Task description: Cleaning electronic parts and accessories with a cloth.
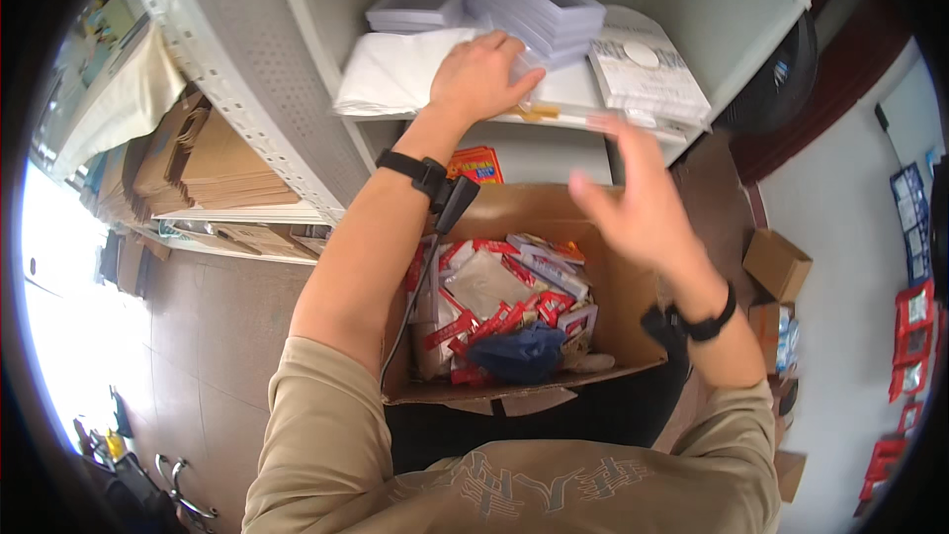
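My left hand [483, 74] lies over the right edge of a stack of white plastic or paper sheets [400, 63] on the shelf. Clear plastic [528, 63] shows by its thumb and fingers; whether they grip it is hidden. Blurred by motion, my right hand [637, 200] hangs with fingers apart over the right side of an open cardboard box [630, 311], holding nothing. Inside the box are red-and-white packets [511, 315], a beige packet [485, 282] and a crumpled blue plastic bag [519, 352]. A stack of translucent-white framed cases [537, 7] stands just beyond my left hand.
A pile of printed white packs [649, 67] occupies the shelf's right side. Below, an orange-red packet [478, 163] lies in the lower compartment. A perforated metal upright [245, 52] and flattened cartons [230, 163] are at left. Small cardboard boxes [777, 265] stand at right.
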The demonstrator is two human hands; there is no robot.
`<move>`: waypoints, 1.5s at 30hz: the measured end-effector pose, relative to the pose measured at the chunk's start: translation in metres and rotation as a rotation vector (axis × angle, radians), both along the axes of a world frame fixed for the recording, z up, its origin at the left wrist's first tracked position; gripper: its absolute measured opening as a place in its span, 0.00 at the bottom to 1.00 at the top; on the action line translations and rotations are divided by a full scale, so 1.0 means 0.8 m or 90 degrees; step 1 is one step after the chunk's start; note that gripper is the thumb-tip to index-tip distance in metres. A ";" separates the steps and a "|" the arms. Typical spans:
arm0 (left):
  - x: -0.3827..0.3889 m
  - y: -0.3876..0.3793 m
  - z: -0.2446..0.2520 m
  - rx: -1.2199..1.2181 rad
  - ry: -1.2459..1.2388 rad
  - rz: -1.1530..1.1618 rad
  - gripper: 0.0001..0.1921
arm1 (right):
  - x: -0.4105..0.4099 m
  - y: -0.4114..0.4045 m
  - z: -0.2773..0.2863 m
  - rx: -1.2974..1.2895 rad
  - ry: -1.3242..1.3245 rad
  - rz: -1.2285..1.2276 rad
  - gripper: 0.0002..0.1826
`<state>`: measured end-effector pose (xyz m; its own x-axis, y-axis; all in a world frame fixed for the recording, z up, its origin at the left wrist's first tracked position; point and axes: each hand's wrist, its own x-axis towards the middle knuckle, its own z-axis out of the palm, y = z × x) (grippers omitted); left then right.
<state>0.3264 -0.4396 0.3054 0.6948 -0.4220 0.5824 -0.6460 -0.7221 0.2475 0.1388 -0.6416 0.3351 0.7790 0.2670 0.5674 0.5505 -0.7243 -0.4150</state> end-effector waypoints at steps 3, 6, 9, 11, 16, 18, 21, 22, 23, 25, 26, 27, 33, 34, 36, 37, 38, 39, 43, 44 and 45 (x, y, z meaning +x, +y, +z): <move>-0.038 -0.036 -0.021 -0.007 -0.319 0.032 0.20 | -0.098 -0.027 -0.063 -0.042 0.185 -0.020 0.30; -0.097 -0.071 -0.067 -0.020 -0.284 -0.169 0.15 | -0.168 -0.060 -0.134 -0.007 0.355 -0.109 0.25; -0.157 -0.086 -0.177 0.234 -0.056 -0.400 0.18 | -0.209 -0.071 -0.197 0.032 0.439 -0.174 0.22; -0.193 -0.079 -0.248 0.457 0.323 -0.453 0.33 | -0.224 -0.071 -0.234 0.106 0.449 -0.202 0.18; -0.262 -0.029 -0.350 0.704 0.532 -0.438 0.56 | -0.242 -0.039 -0.259 -0.017 0.427 -0.253 0.19; -0.285 -0.020 -0.374 0.779 0.577 -0.379 0.48 | -0.236 -0.040 -0.249 0.011 0.466 -0.252 0.19; -0.296 -0.009 -0.415 0.653 0.597 -0.389 0.36 | -0.230 -0.044 -0.246 0.017 0.517 -0.265 0.21; -0.294 -0.013 -0.408 0.657 0.594 -0.389 0.36 | -0.230 -0.045 -0.248 -0.001 0.517 -0.249 0.22; -0.289 -0.017 -0.402 0.595 0.635 -0.357 0.31 | -0.231 -0.045 -0.250 -0.020 0.517 -0.232 0.23; -0.281 -0.027 -0.364 0.533 0.673 -0.322 0.26 | -0.233 -0.047 -0.248 -0.022 0.531 -0.219 0.27; -0.277 -0.030 -0.346 0.454 0.649 -0.348 0.27 | -0.233 -0.047 -0.246 -0.027 0.545 -0.203 0.31; -0.274 -0.028 -0.329 0.375 0.623 -0.367 0.27 | -0.232 -0.046 -0.246 -0.025 0.539 -0.197 0.31; -0.301 -0.053 -0.183 0.290 0.412 -0.386 0.26 | -0.218 -0.028 -0.219 -0.076 0.178 -0.091 0.48; -0.308 -0.054 -0.163 0.243 0.425 -0.335 0.27 | -0.217 -0.023 -0.214 -0.087 0.210 -0.116 0.48; -0.320 -0.049 -0.142 0.083 0.425 -0.284 0.27 | -0.213 -0.015 -0.214 -0.033 0.278 -0.164 0.43; -0.329 -0.048 -0.131 0.084 0.422 -0.284 0.27 | -0.214 -0.016 -0.207 -0.032 0.275 -0.164 0.43; -0.342 -0.046 -0.118 -0.084 0.496 -0.266 0.25 | -0.217 -0.020 -0.194 0.044 0.254 -0.165 0.39; -0.355 -0.042 -0.112 -0.254 0.565 -0.239 0.23 | -0.221 -0.021 -0.183 0.121 0.233 -0.160 0.36; -0.368 -0.026 -0.129 -0.448 0.630 -0.260 0.23 | -0.224 -0.020 -0.147 0.463 0.285 -0.136 0.26; -0.369 -0.025 -0.134 -0.477 0.702 -0.249 0.20 | -0.223 -0.014 -0.144 0.498 0.239 -0.133 0.24; -0.369 -0.031 -0.129 -0.478 0.704 -0.250 0.20 | -0.218 -0.011 -0.148 0.497 0.241 -0.135 0.24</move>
<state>0.0308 -0.4647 0.2019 0.8485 -0.5291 -0.0140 0.0104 -0.0097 0.9999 -0.0359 -0.6500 0.2169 0.9400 -0.2585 0.2224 0.1637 -0.2299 -0.9593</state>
